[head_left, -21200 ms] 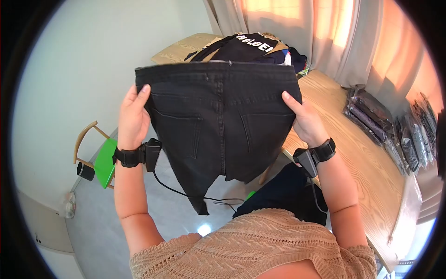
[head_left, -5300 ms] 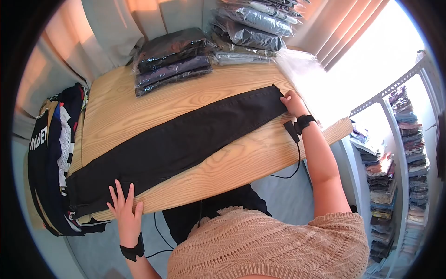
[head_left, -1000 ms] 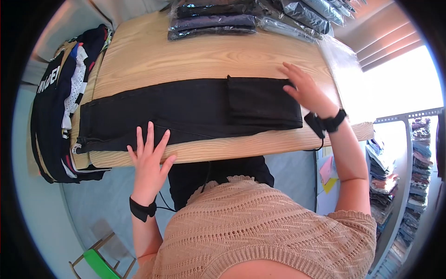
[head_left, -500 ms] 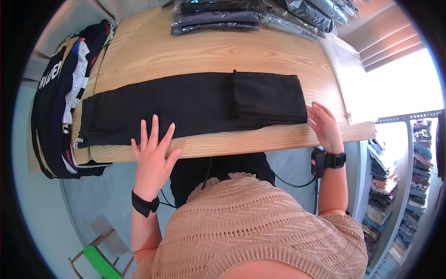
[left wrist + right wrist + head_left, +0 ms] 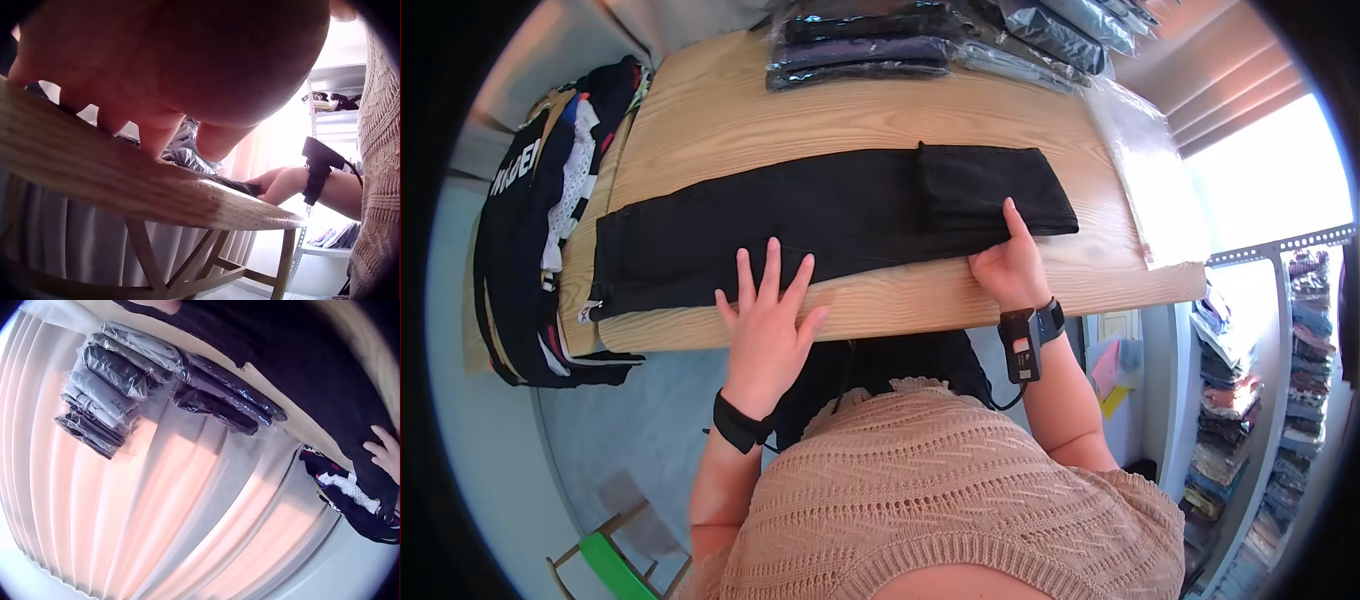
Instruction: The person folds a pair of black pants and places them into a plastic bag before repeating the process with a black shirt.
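Black trousers (image 5: 800,220) lie lengthwise on the wooden table, the right end folded back over itself as a flap (image 5: 990,180). My left hand (image 5: 770,335) rests on their near edge, fingers spread and palm partly over the table edge. At the near edge of the folded part, my right hand (image 5: 1013,265) pinches the cloth, thumb on top and the other fingers partly hidden. The left wrist view shows the right hand (image 5: 281,184) at the dark cloth; in the right wrist view the trousers (image 5: 300,375) stretch towards the left hand (image 5: 387,453).
Several bagged garments (image 5: 860,45) are stacked at the table's far side, with clear plastic (image 5: 1150,170) at the right end. A pile of clothes (image 5: 530,230) lies at the left. Shelves of folded clothes (image 5: 1230,400) stand right, and a green chair (image 5: 615,565) lower left.
My right hand has moved left from the folded end to the near edge and now grips the cloth. The trousers have shifted slightly right and turned a little; my left hand has moved right.
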The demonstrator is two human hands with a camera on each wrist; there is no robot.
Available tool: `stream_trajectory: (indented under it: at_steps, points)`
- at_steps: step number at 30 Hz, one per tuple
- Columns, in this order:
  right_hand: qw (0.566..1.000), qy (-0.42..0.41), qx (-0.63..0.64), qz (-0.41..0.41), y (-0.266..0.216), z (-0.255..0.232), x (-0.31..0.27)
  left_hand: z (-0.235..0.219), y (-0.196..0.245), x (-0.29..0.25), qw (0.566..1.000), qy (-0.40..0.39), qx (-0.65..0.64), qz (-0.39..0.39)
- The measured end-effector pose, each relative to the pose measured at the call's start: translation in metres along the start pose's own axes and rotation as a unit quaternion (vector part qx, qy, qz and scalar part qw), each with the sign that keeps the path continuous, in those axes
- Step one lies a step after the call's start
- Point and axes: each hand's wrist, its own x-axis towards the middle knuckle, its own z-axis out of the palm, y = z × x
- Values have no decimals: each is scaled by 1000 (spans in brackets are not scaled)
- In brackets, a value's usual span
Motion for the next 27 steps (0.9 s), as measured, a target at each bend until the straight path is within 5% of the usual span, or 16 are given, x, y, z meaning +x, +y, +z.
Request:
stream_trajectory:
  at_steps: [2,6,8,10,12,13,15,16,17,18,20,21,24,27]
  points:
    - [998,57,6,-16,4,10,0,0,-1,0,1000,3,1,-5]
    - [997,29,-36,-60,9,7,0,3,-4,-1,1000,8,7,-3]
    - [960,62,-155,-224,15,3,1,3,-4,-1,1000,10,9,8]
    - [938,132,-213,-241,25,41,-26,3,-5,-2,1000,11,5,4]
    - [812,127,-477,-313,33,57,-38,3,-5,-2,1000,13,0,10]
    - [812,123,-479,-310,40,59,-36,4,-6,-2,1000,17,2,12]
    - [487,-10,-722,-492,58,72,-36,7,-7,-3,999,43,4,19]
    - [376,-106,-753,-529,65,87,-46,8,-7,-3,997,67,6,32]
    - [366,-165,-782,-476,77,98,-54,7,-5,-3,993,111,-7,33]
    - [306,-201,-822,-436,91,94,-46,4,-5,-3,993,110,-4,29]
    - [184,-192,-863,-429,124,83,-37,-3,-8,-1,996,-72,-42,-9]
    - [181,-175,-876,-411,130,83,-39,11,-11,-4,998,52,-8,28]
    - [190,-170,-885,-390,132,85,-39,14,-12,-4,992,106,-54,43]
    - [216,-165,-887,-373,130,87,-36,9,-13,-6,998,50,-35,34]
